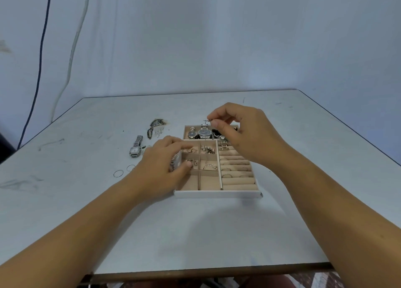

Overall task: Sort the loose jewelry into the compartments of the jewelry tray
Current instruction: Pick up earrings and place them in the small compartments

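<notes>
The white jewelry tray with beige compartments lies at the table's middle. Its back section holds watches; small squares hold pearl earrings; ring rolls fill the right side. My right hand hovers over the tray's back and pinches a small silver piece between thumb and forefinger. My left hand rests on the tray's left edge, fingers curled over a silvery metal piece, thumb touching an earring compartment.
Loose on the table left of the tray: a silver square-faced watch, a patterned strap-like piece with small silver bits, and two thin hoops. The table's front edge runs close to my body.
</notes>
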{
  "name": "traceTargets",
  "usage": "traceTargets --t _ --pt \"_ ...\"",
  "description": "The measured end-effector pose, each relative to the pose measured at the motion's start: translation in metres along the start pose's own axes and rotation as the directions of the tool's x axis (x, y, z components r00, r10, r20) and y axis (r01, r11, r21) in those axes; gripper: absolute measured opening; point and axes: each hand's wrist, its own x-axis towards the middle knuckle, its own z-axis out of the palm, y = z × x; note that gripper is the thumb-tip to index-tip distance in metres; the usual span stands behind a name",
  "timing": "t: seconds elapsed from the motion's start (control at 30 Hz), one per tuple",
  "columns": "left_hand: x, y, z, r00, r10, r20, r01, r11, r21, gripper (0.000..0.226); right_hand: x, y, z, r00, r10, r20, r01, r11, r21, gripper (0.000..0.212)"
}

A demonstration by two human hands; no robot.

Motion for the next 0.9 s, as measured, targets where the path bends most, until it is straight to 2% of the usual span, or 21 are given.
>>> traceTargets --t 0.1,0.63,0.9 --pt "-0.006 -0.007 0.002 1.0 0.005 0.018 -0.005 1.0 0.009 0.055 -0.002 0.0 0.002 0.999 0.002 0.039 -0.001 1.0 -0.028 0.011" --pt "-0.008 -0.009 0.006 1.0 0.03 0.007 -0.03 0.999 -0.029 0.054 -0.014 0.023 0.025 0.959 0.138 0.249 -0.07 0.962 -0.265 0.01" --pt "-0.007 -0.007 0.004 1.0 0.021 0.012 -0.021 0.999 -0.03 0.056 -0.014 0.029 0.034 0.935 0.08 0.344 0.053 0.932 -0.359 0.017"
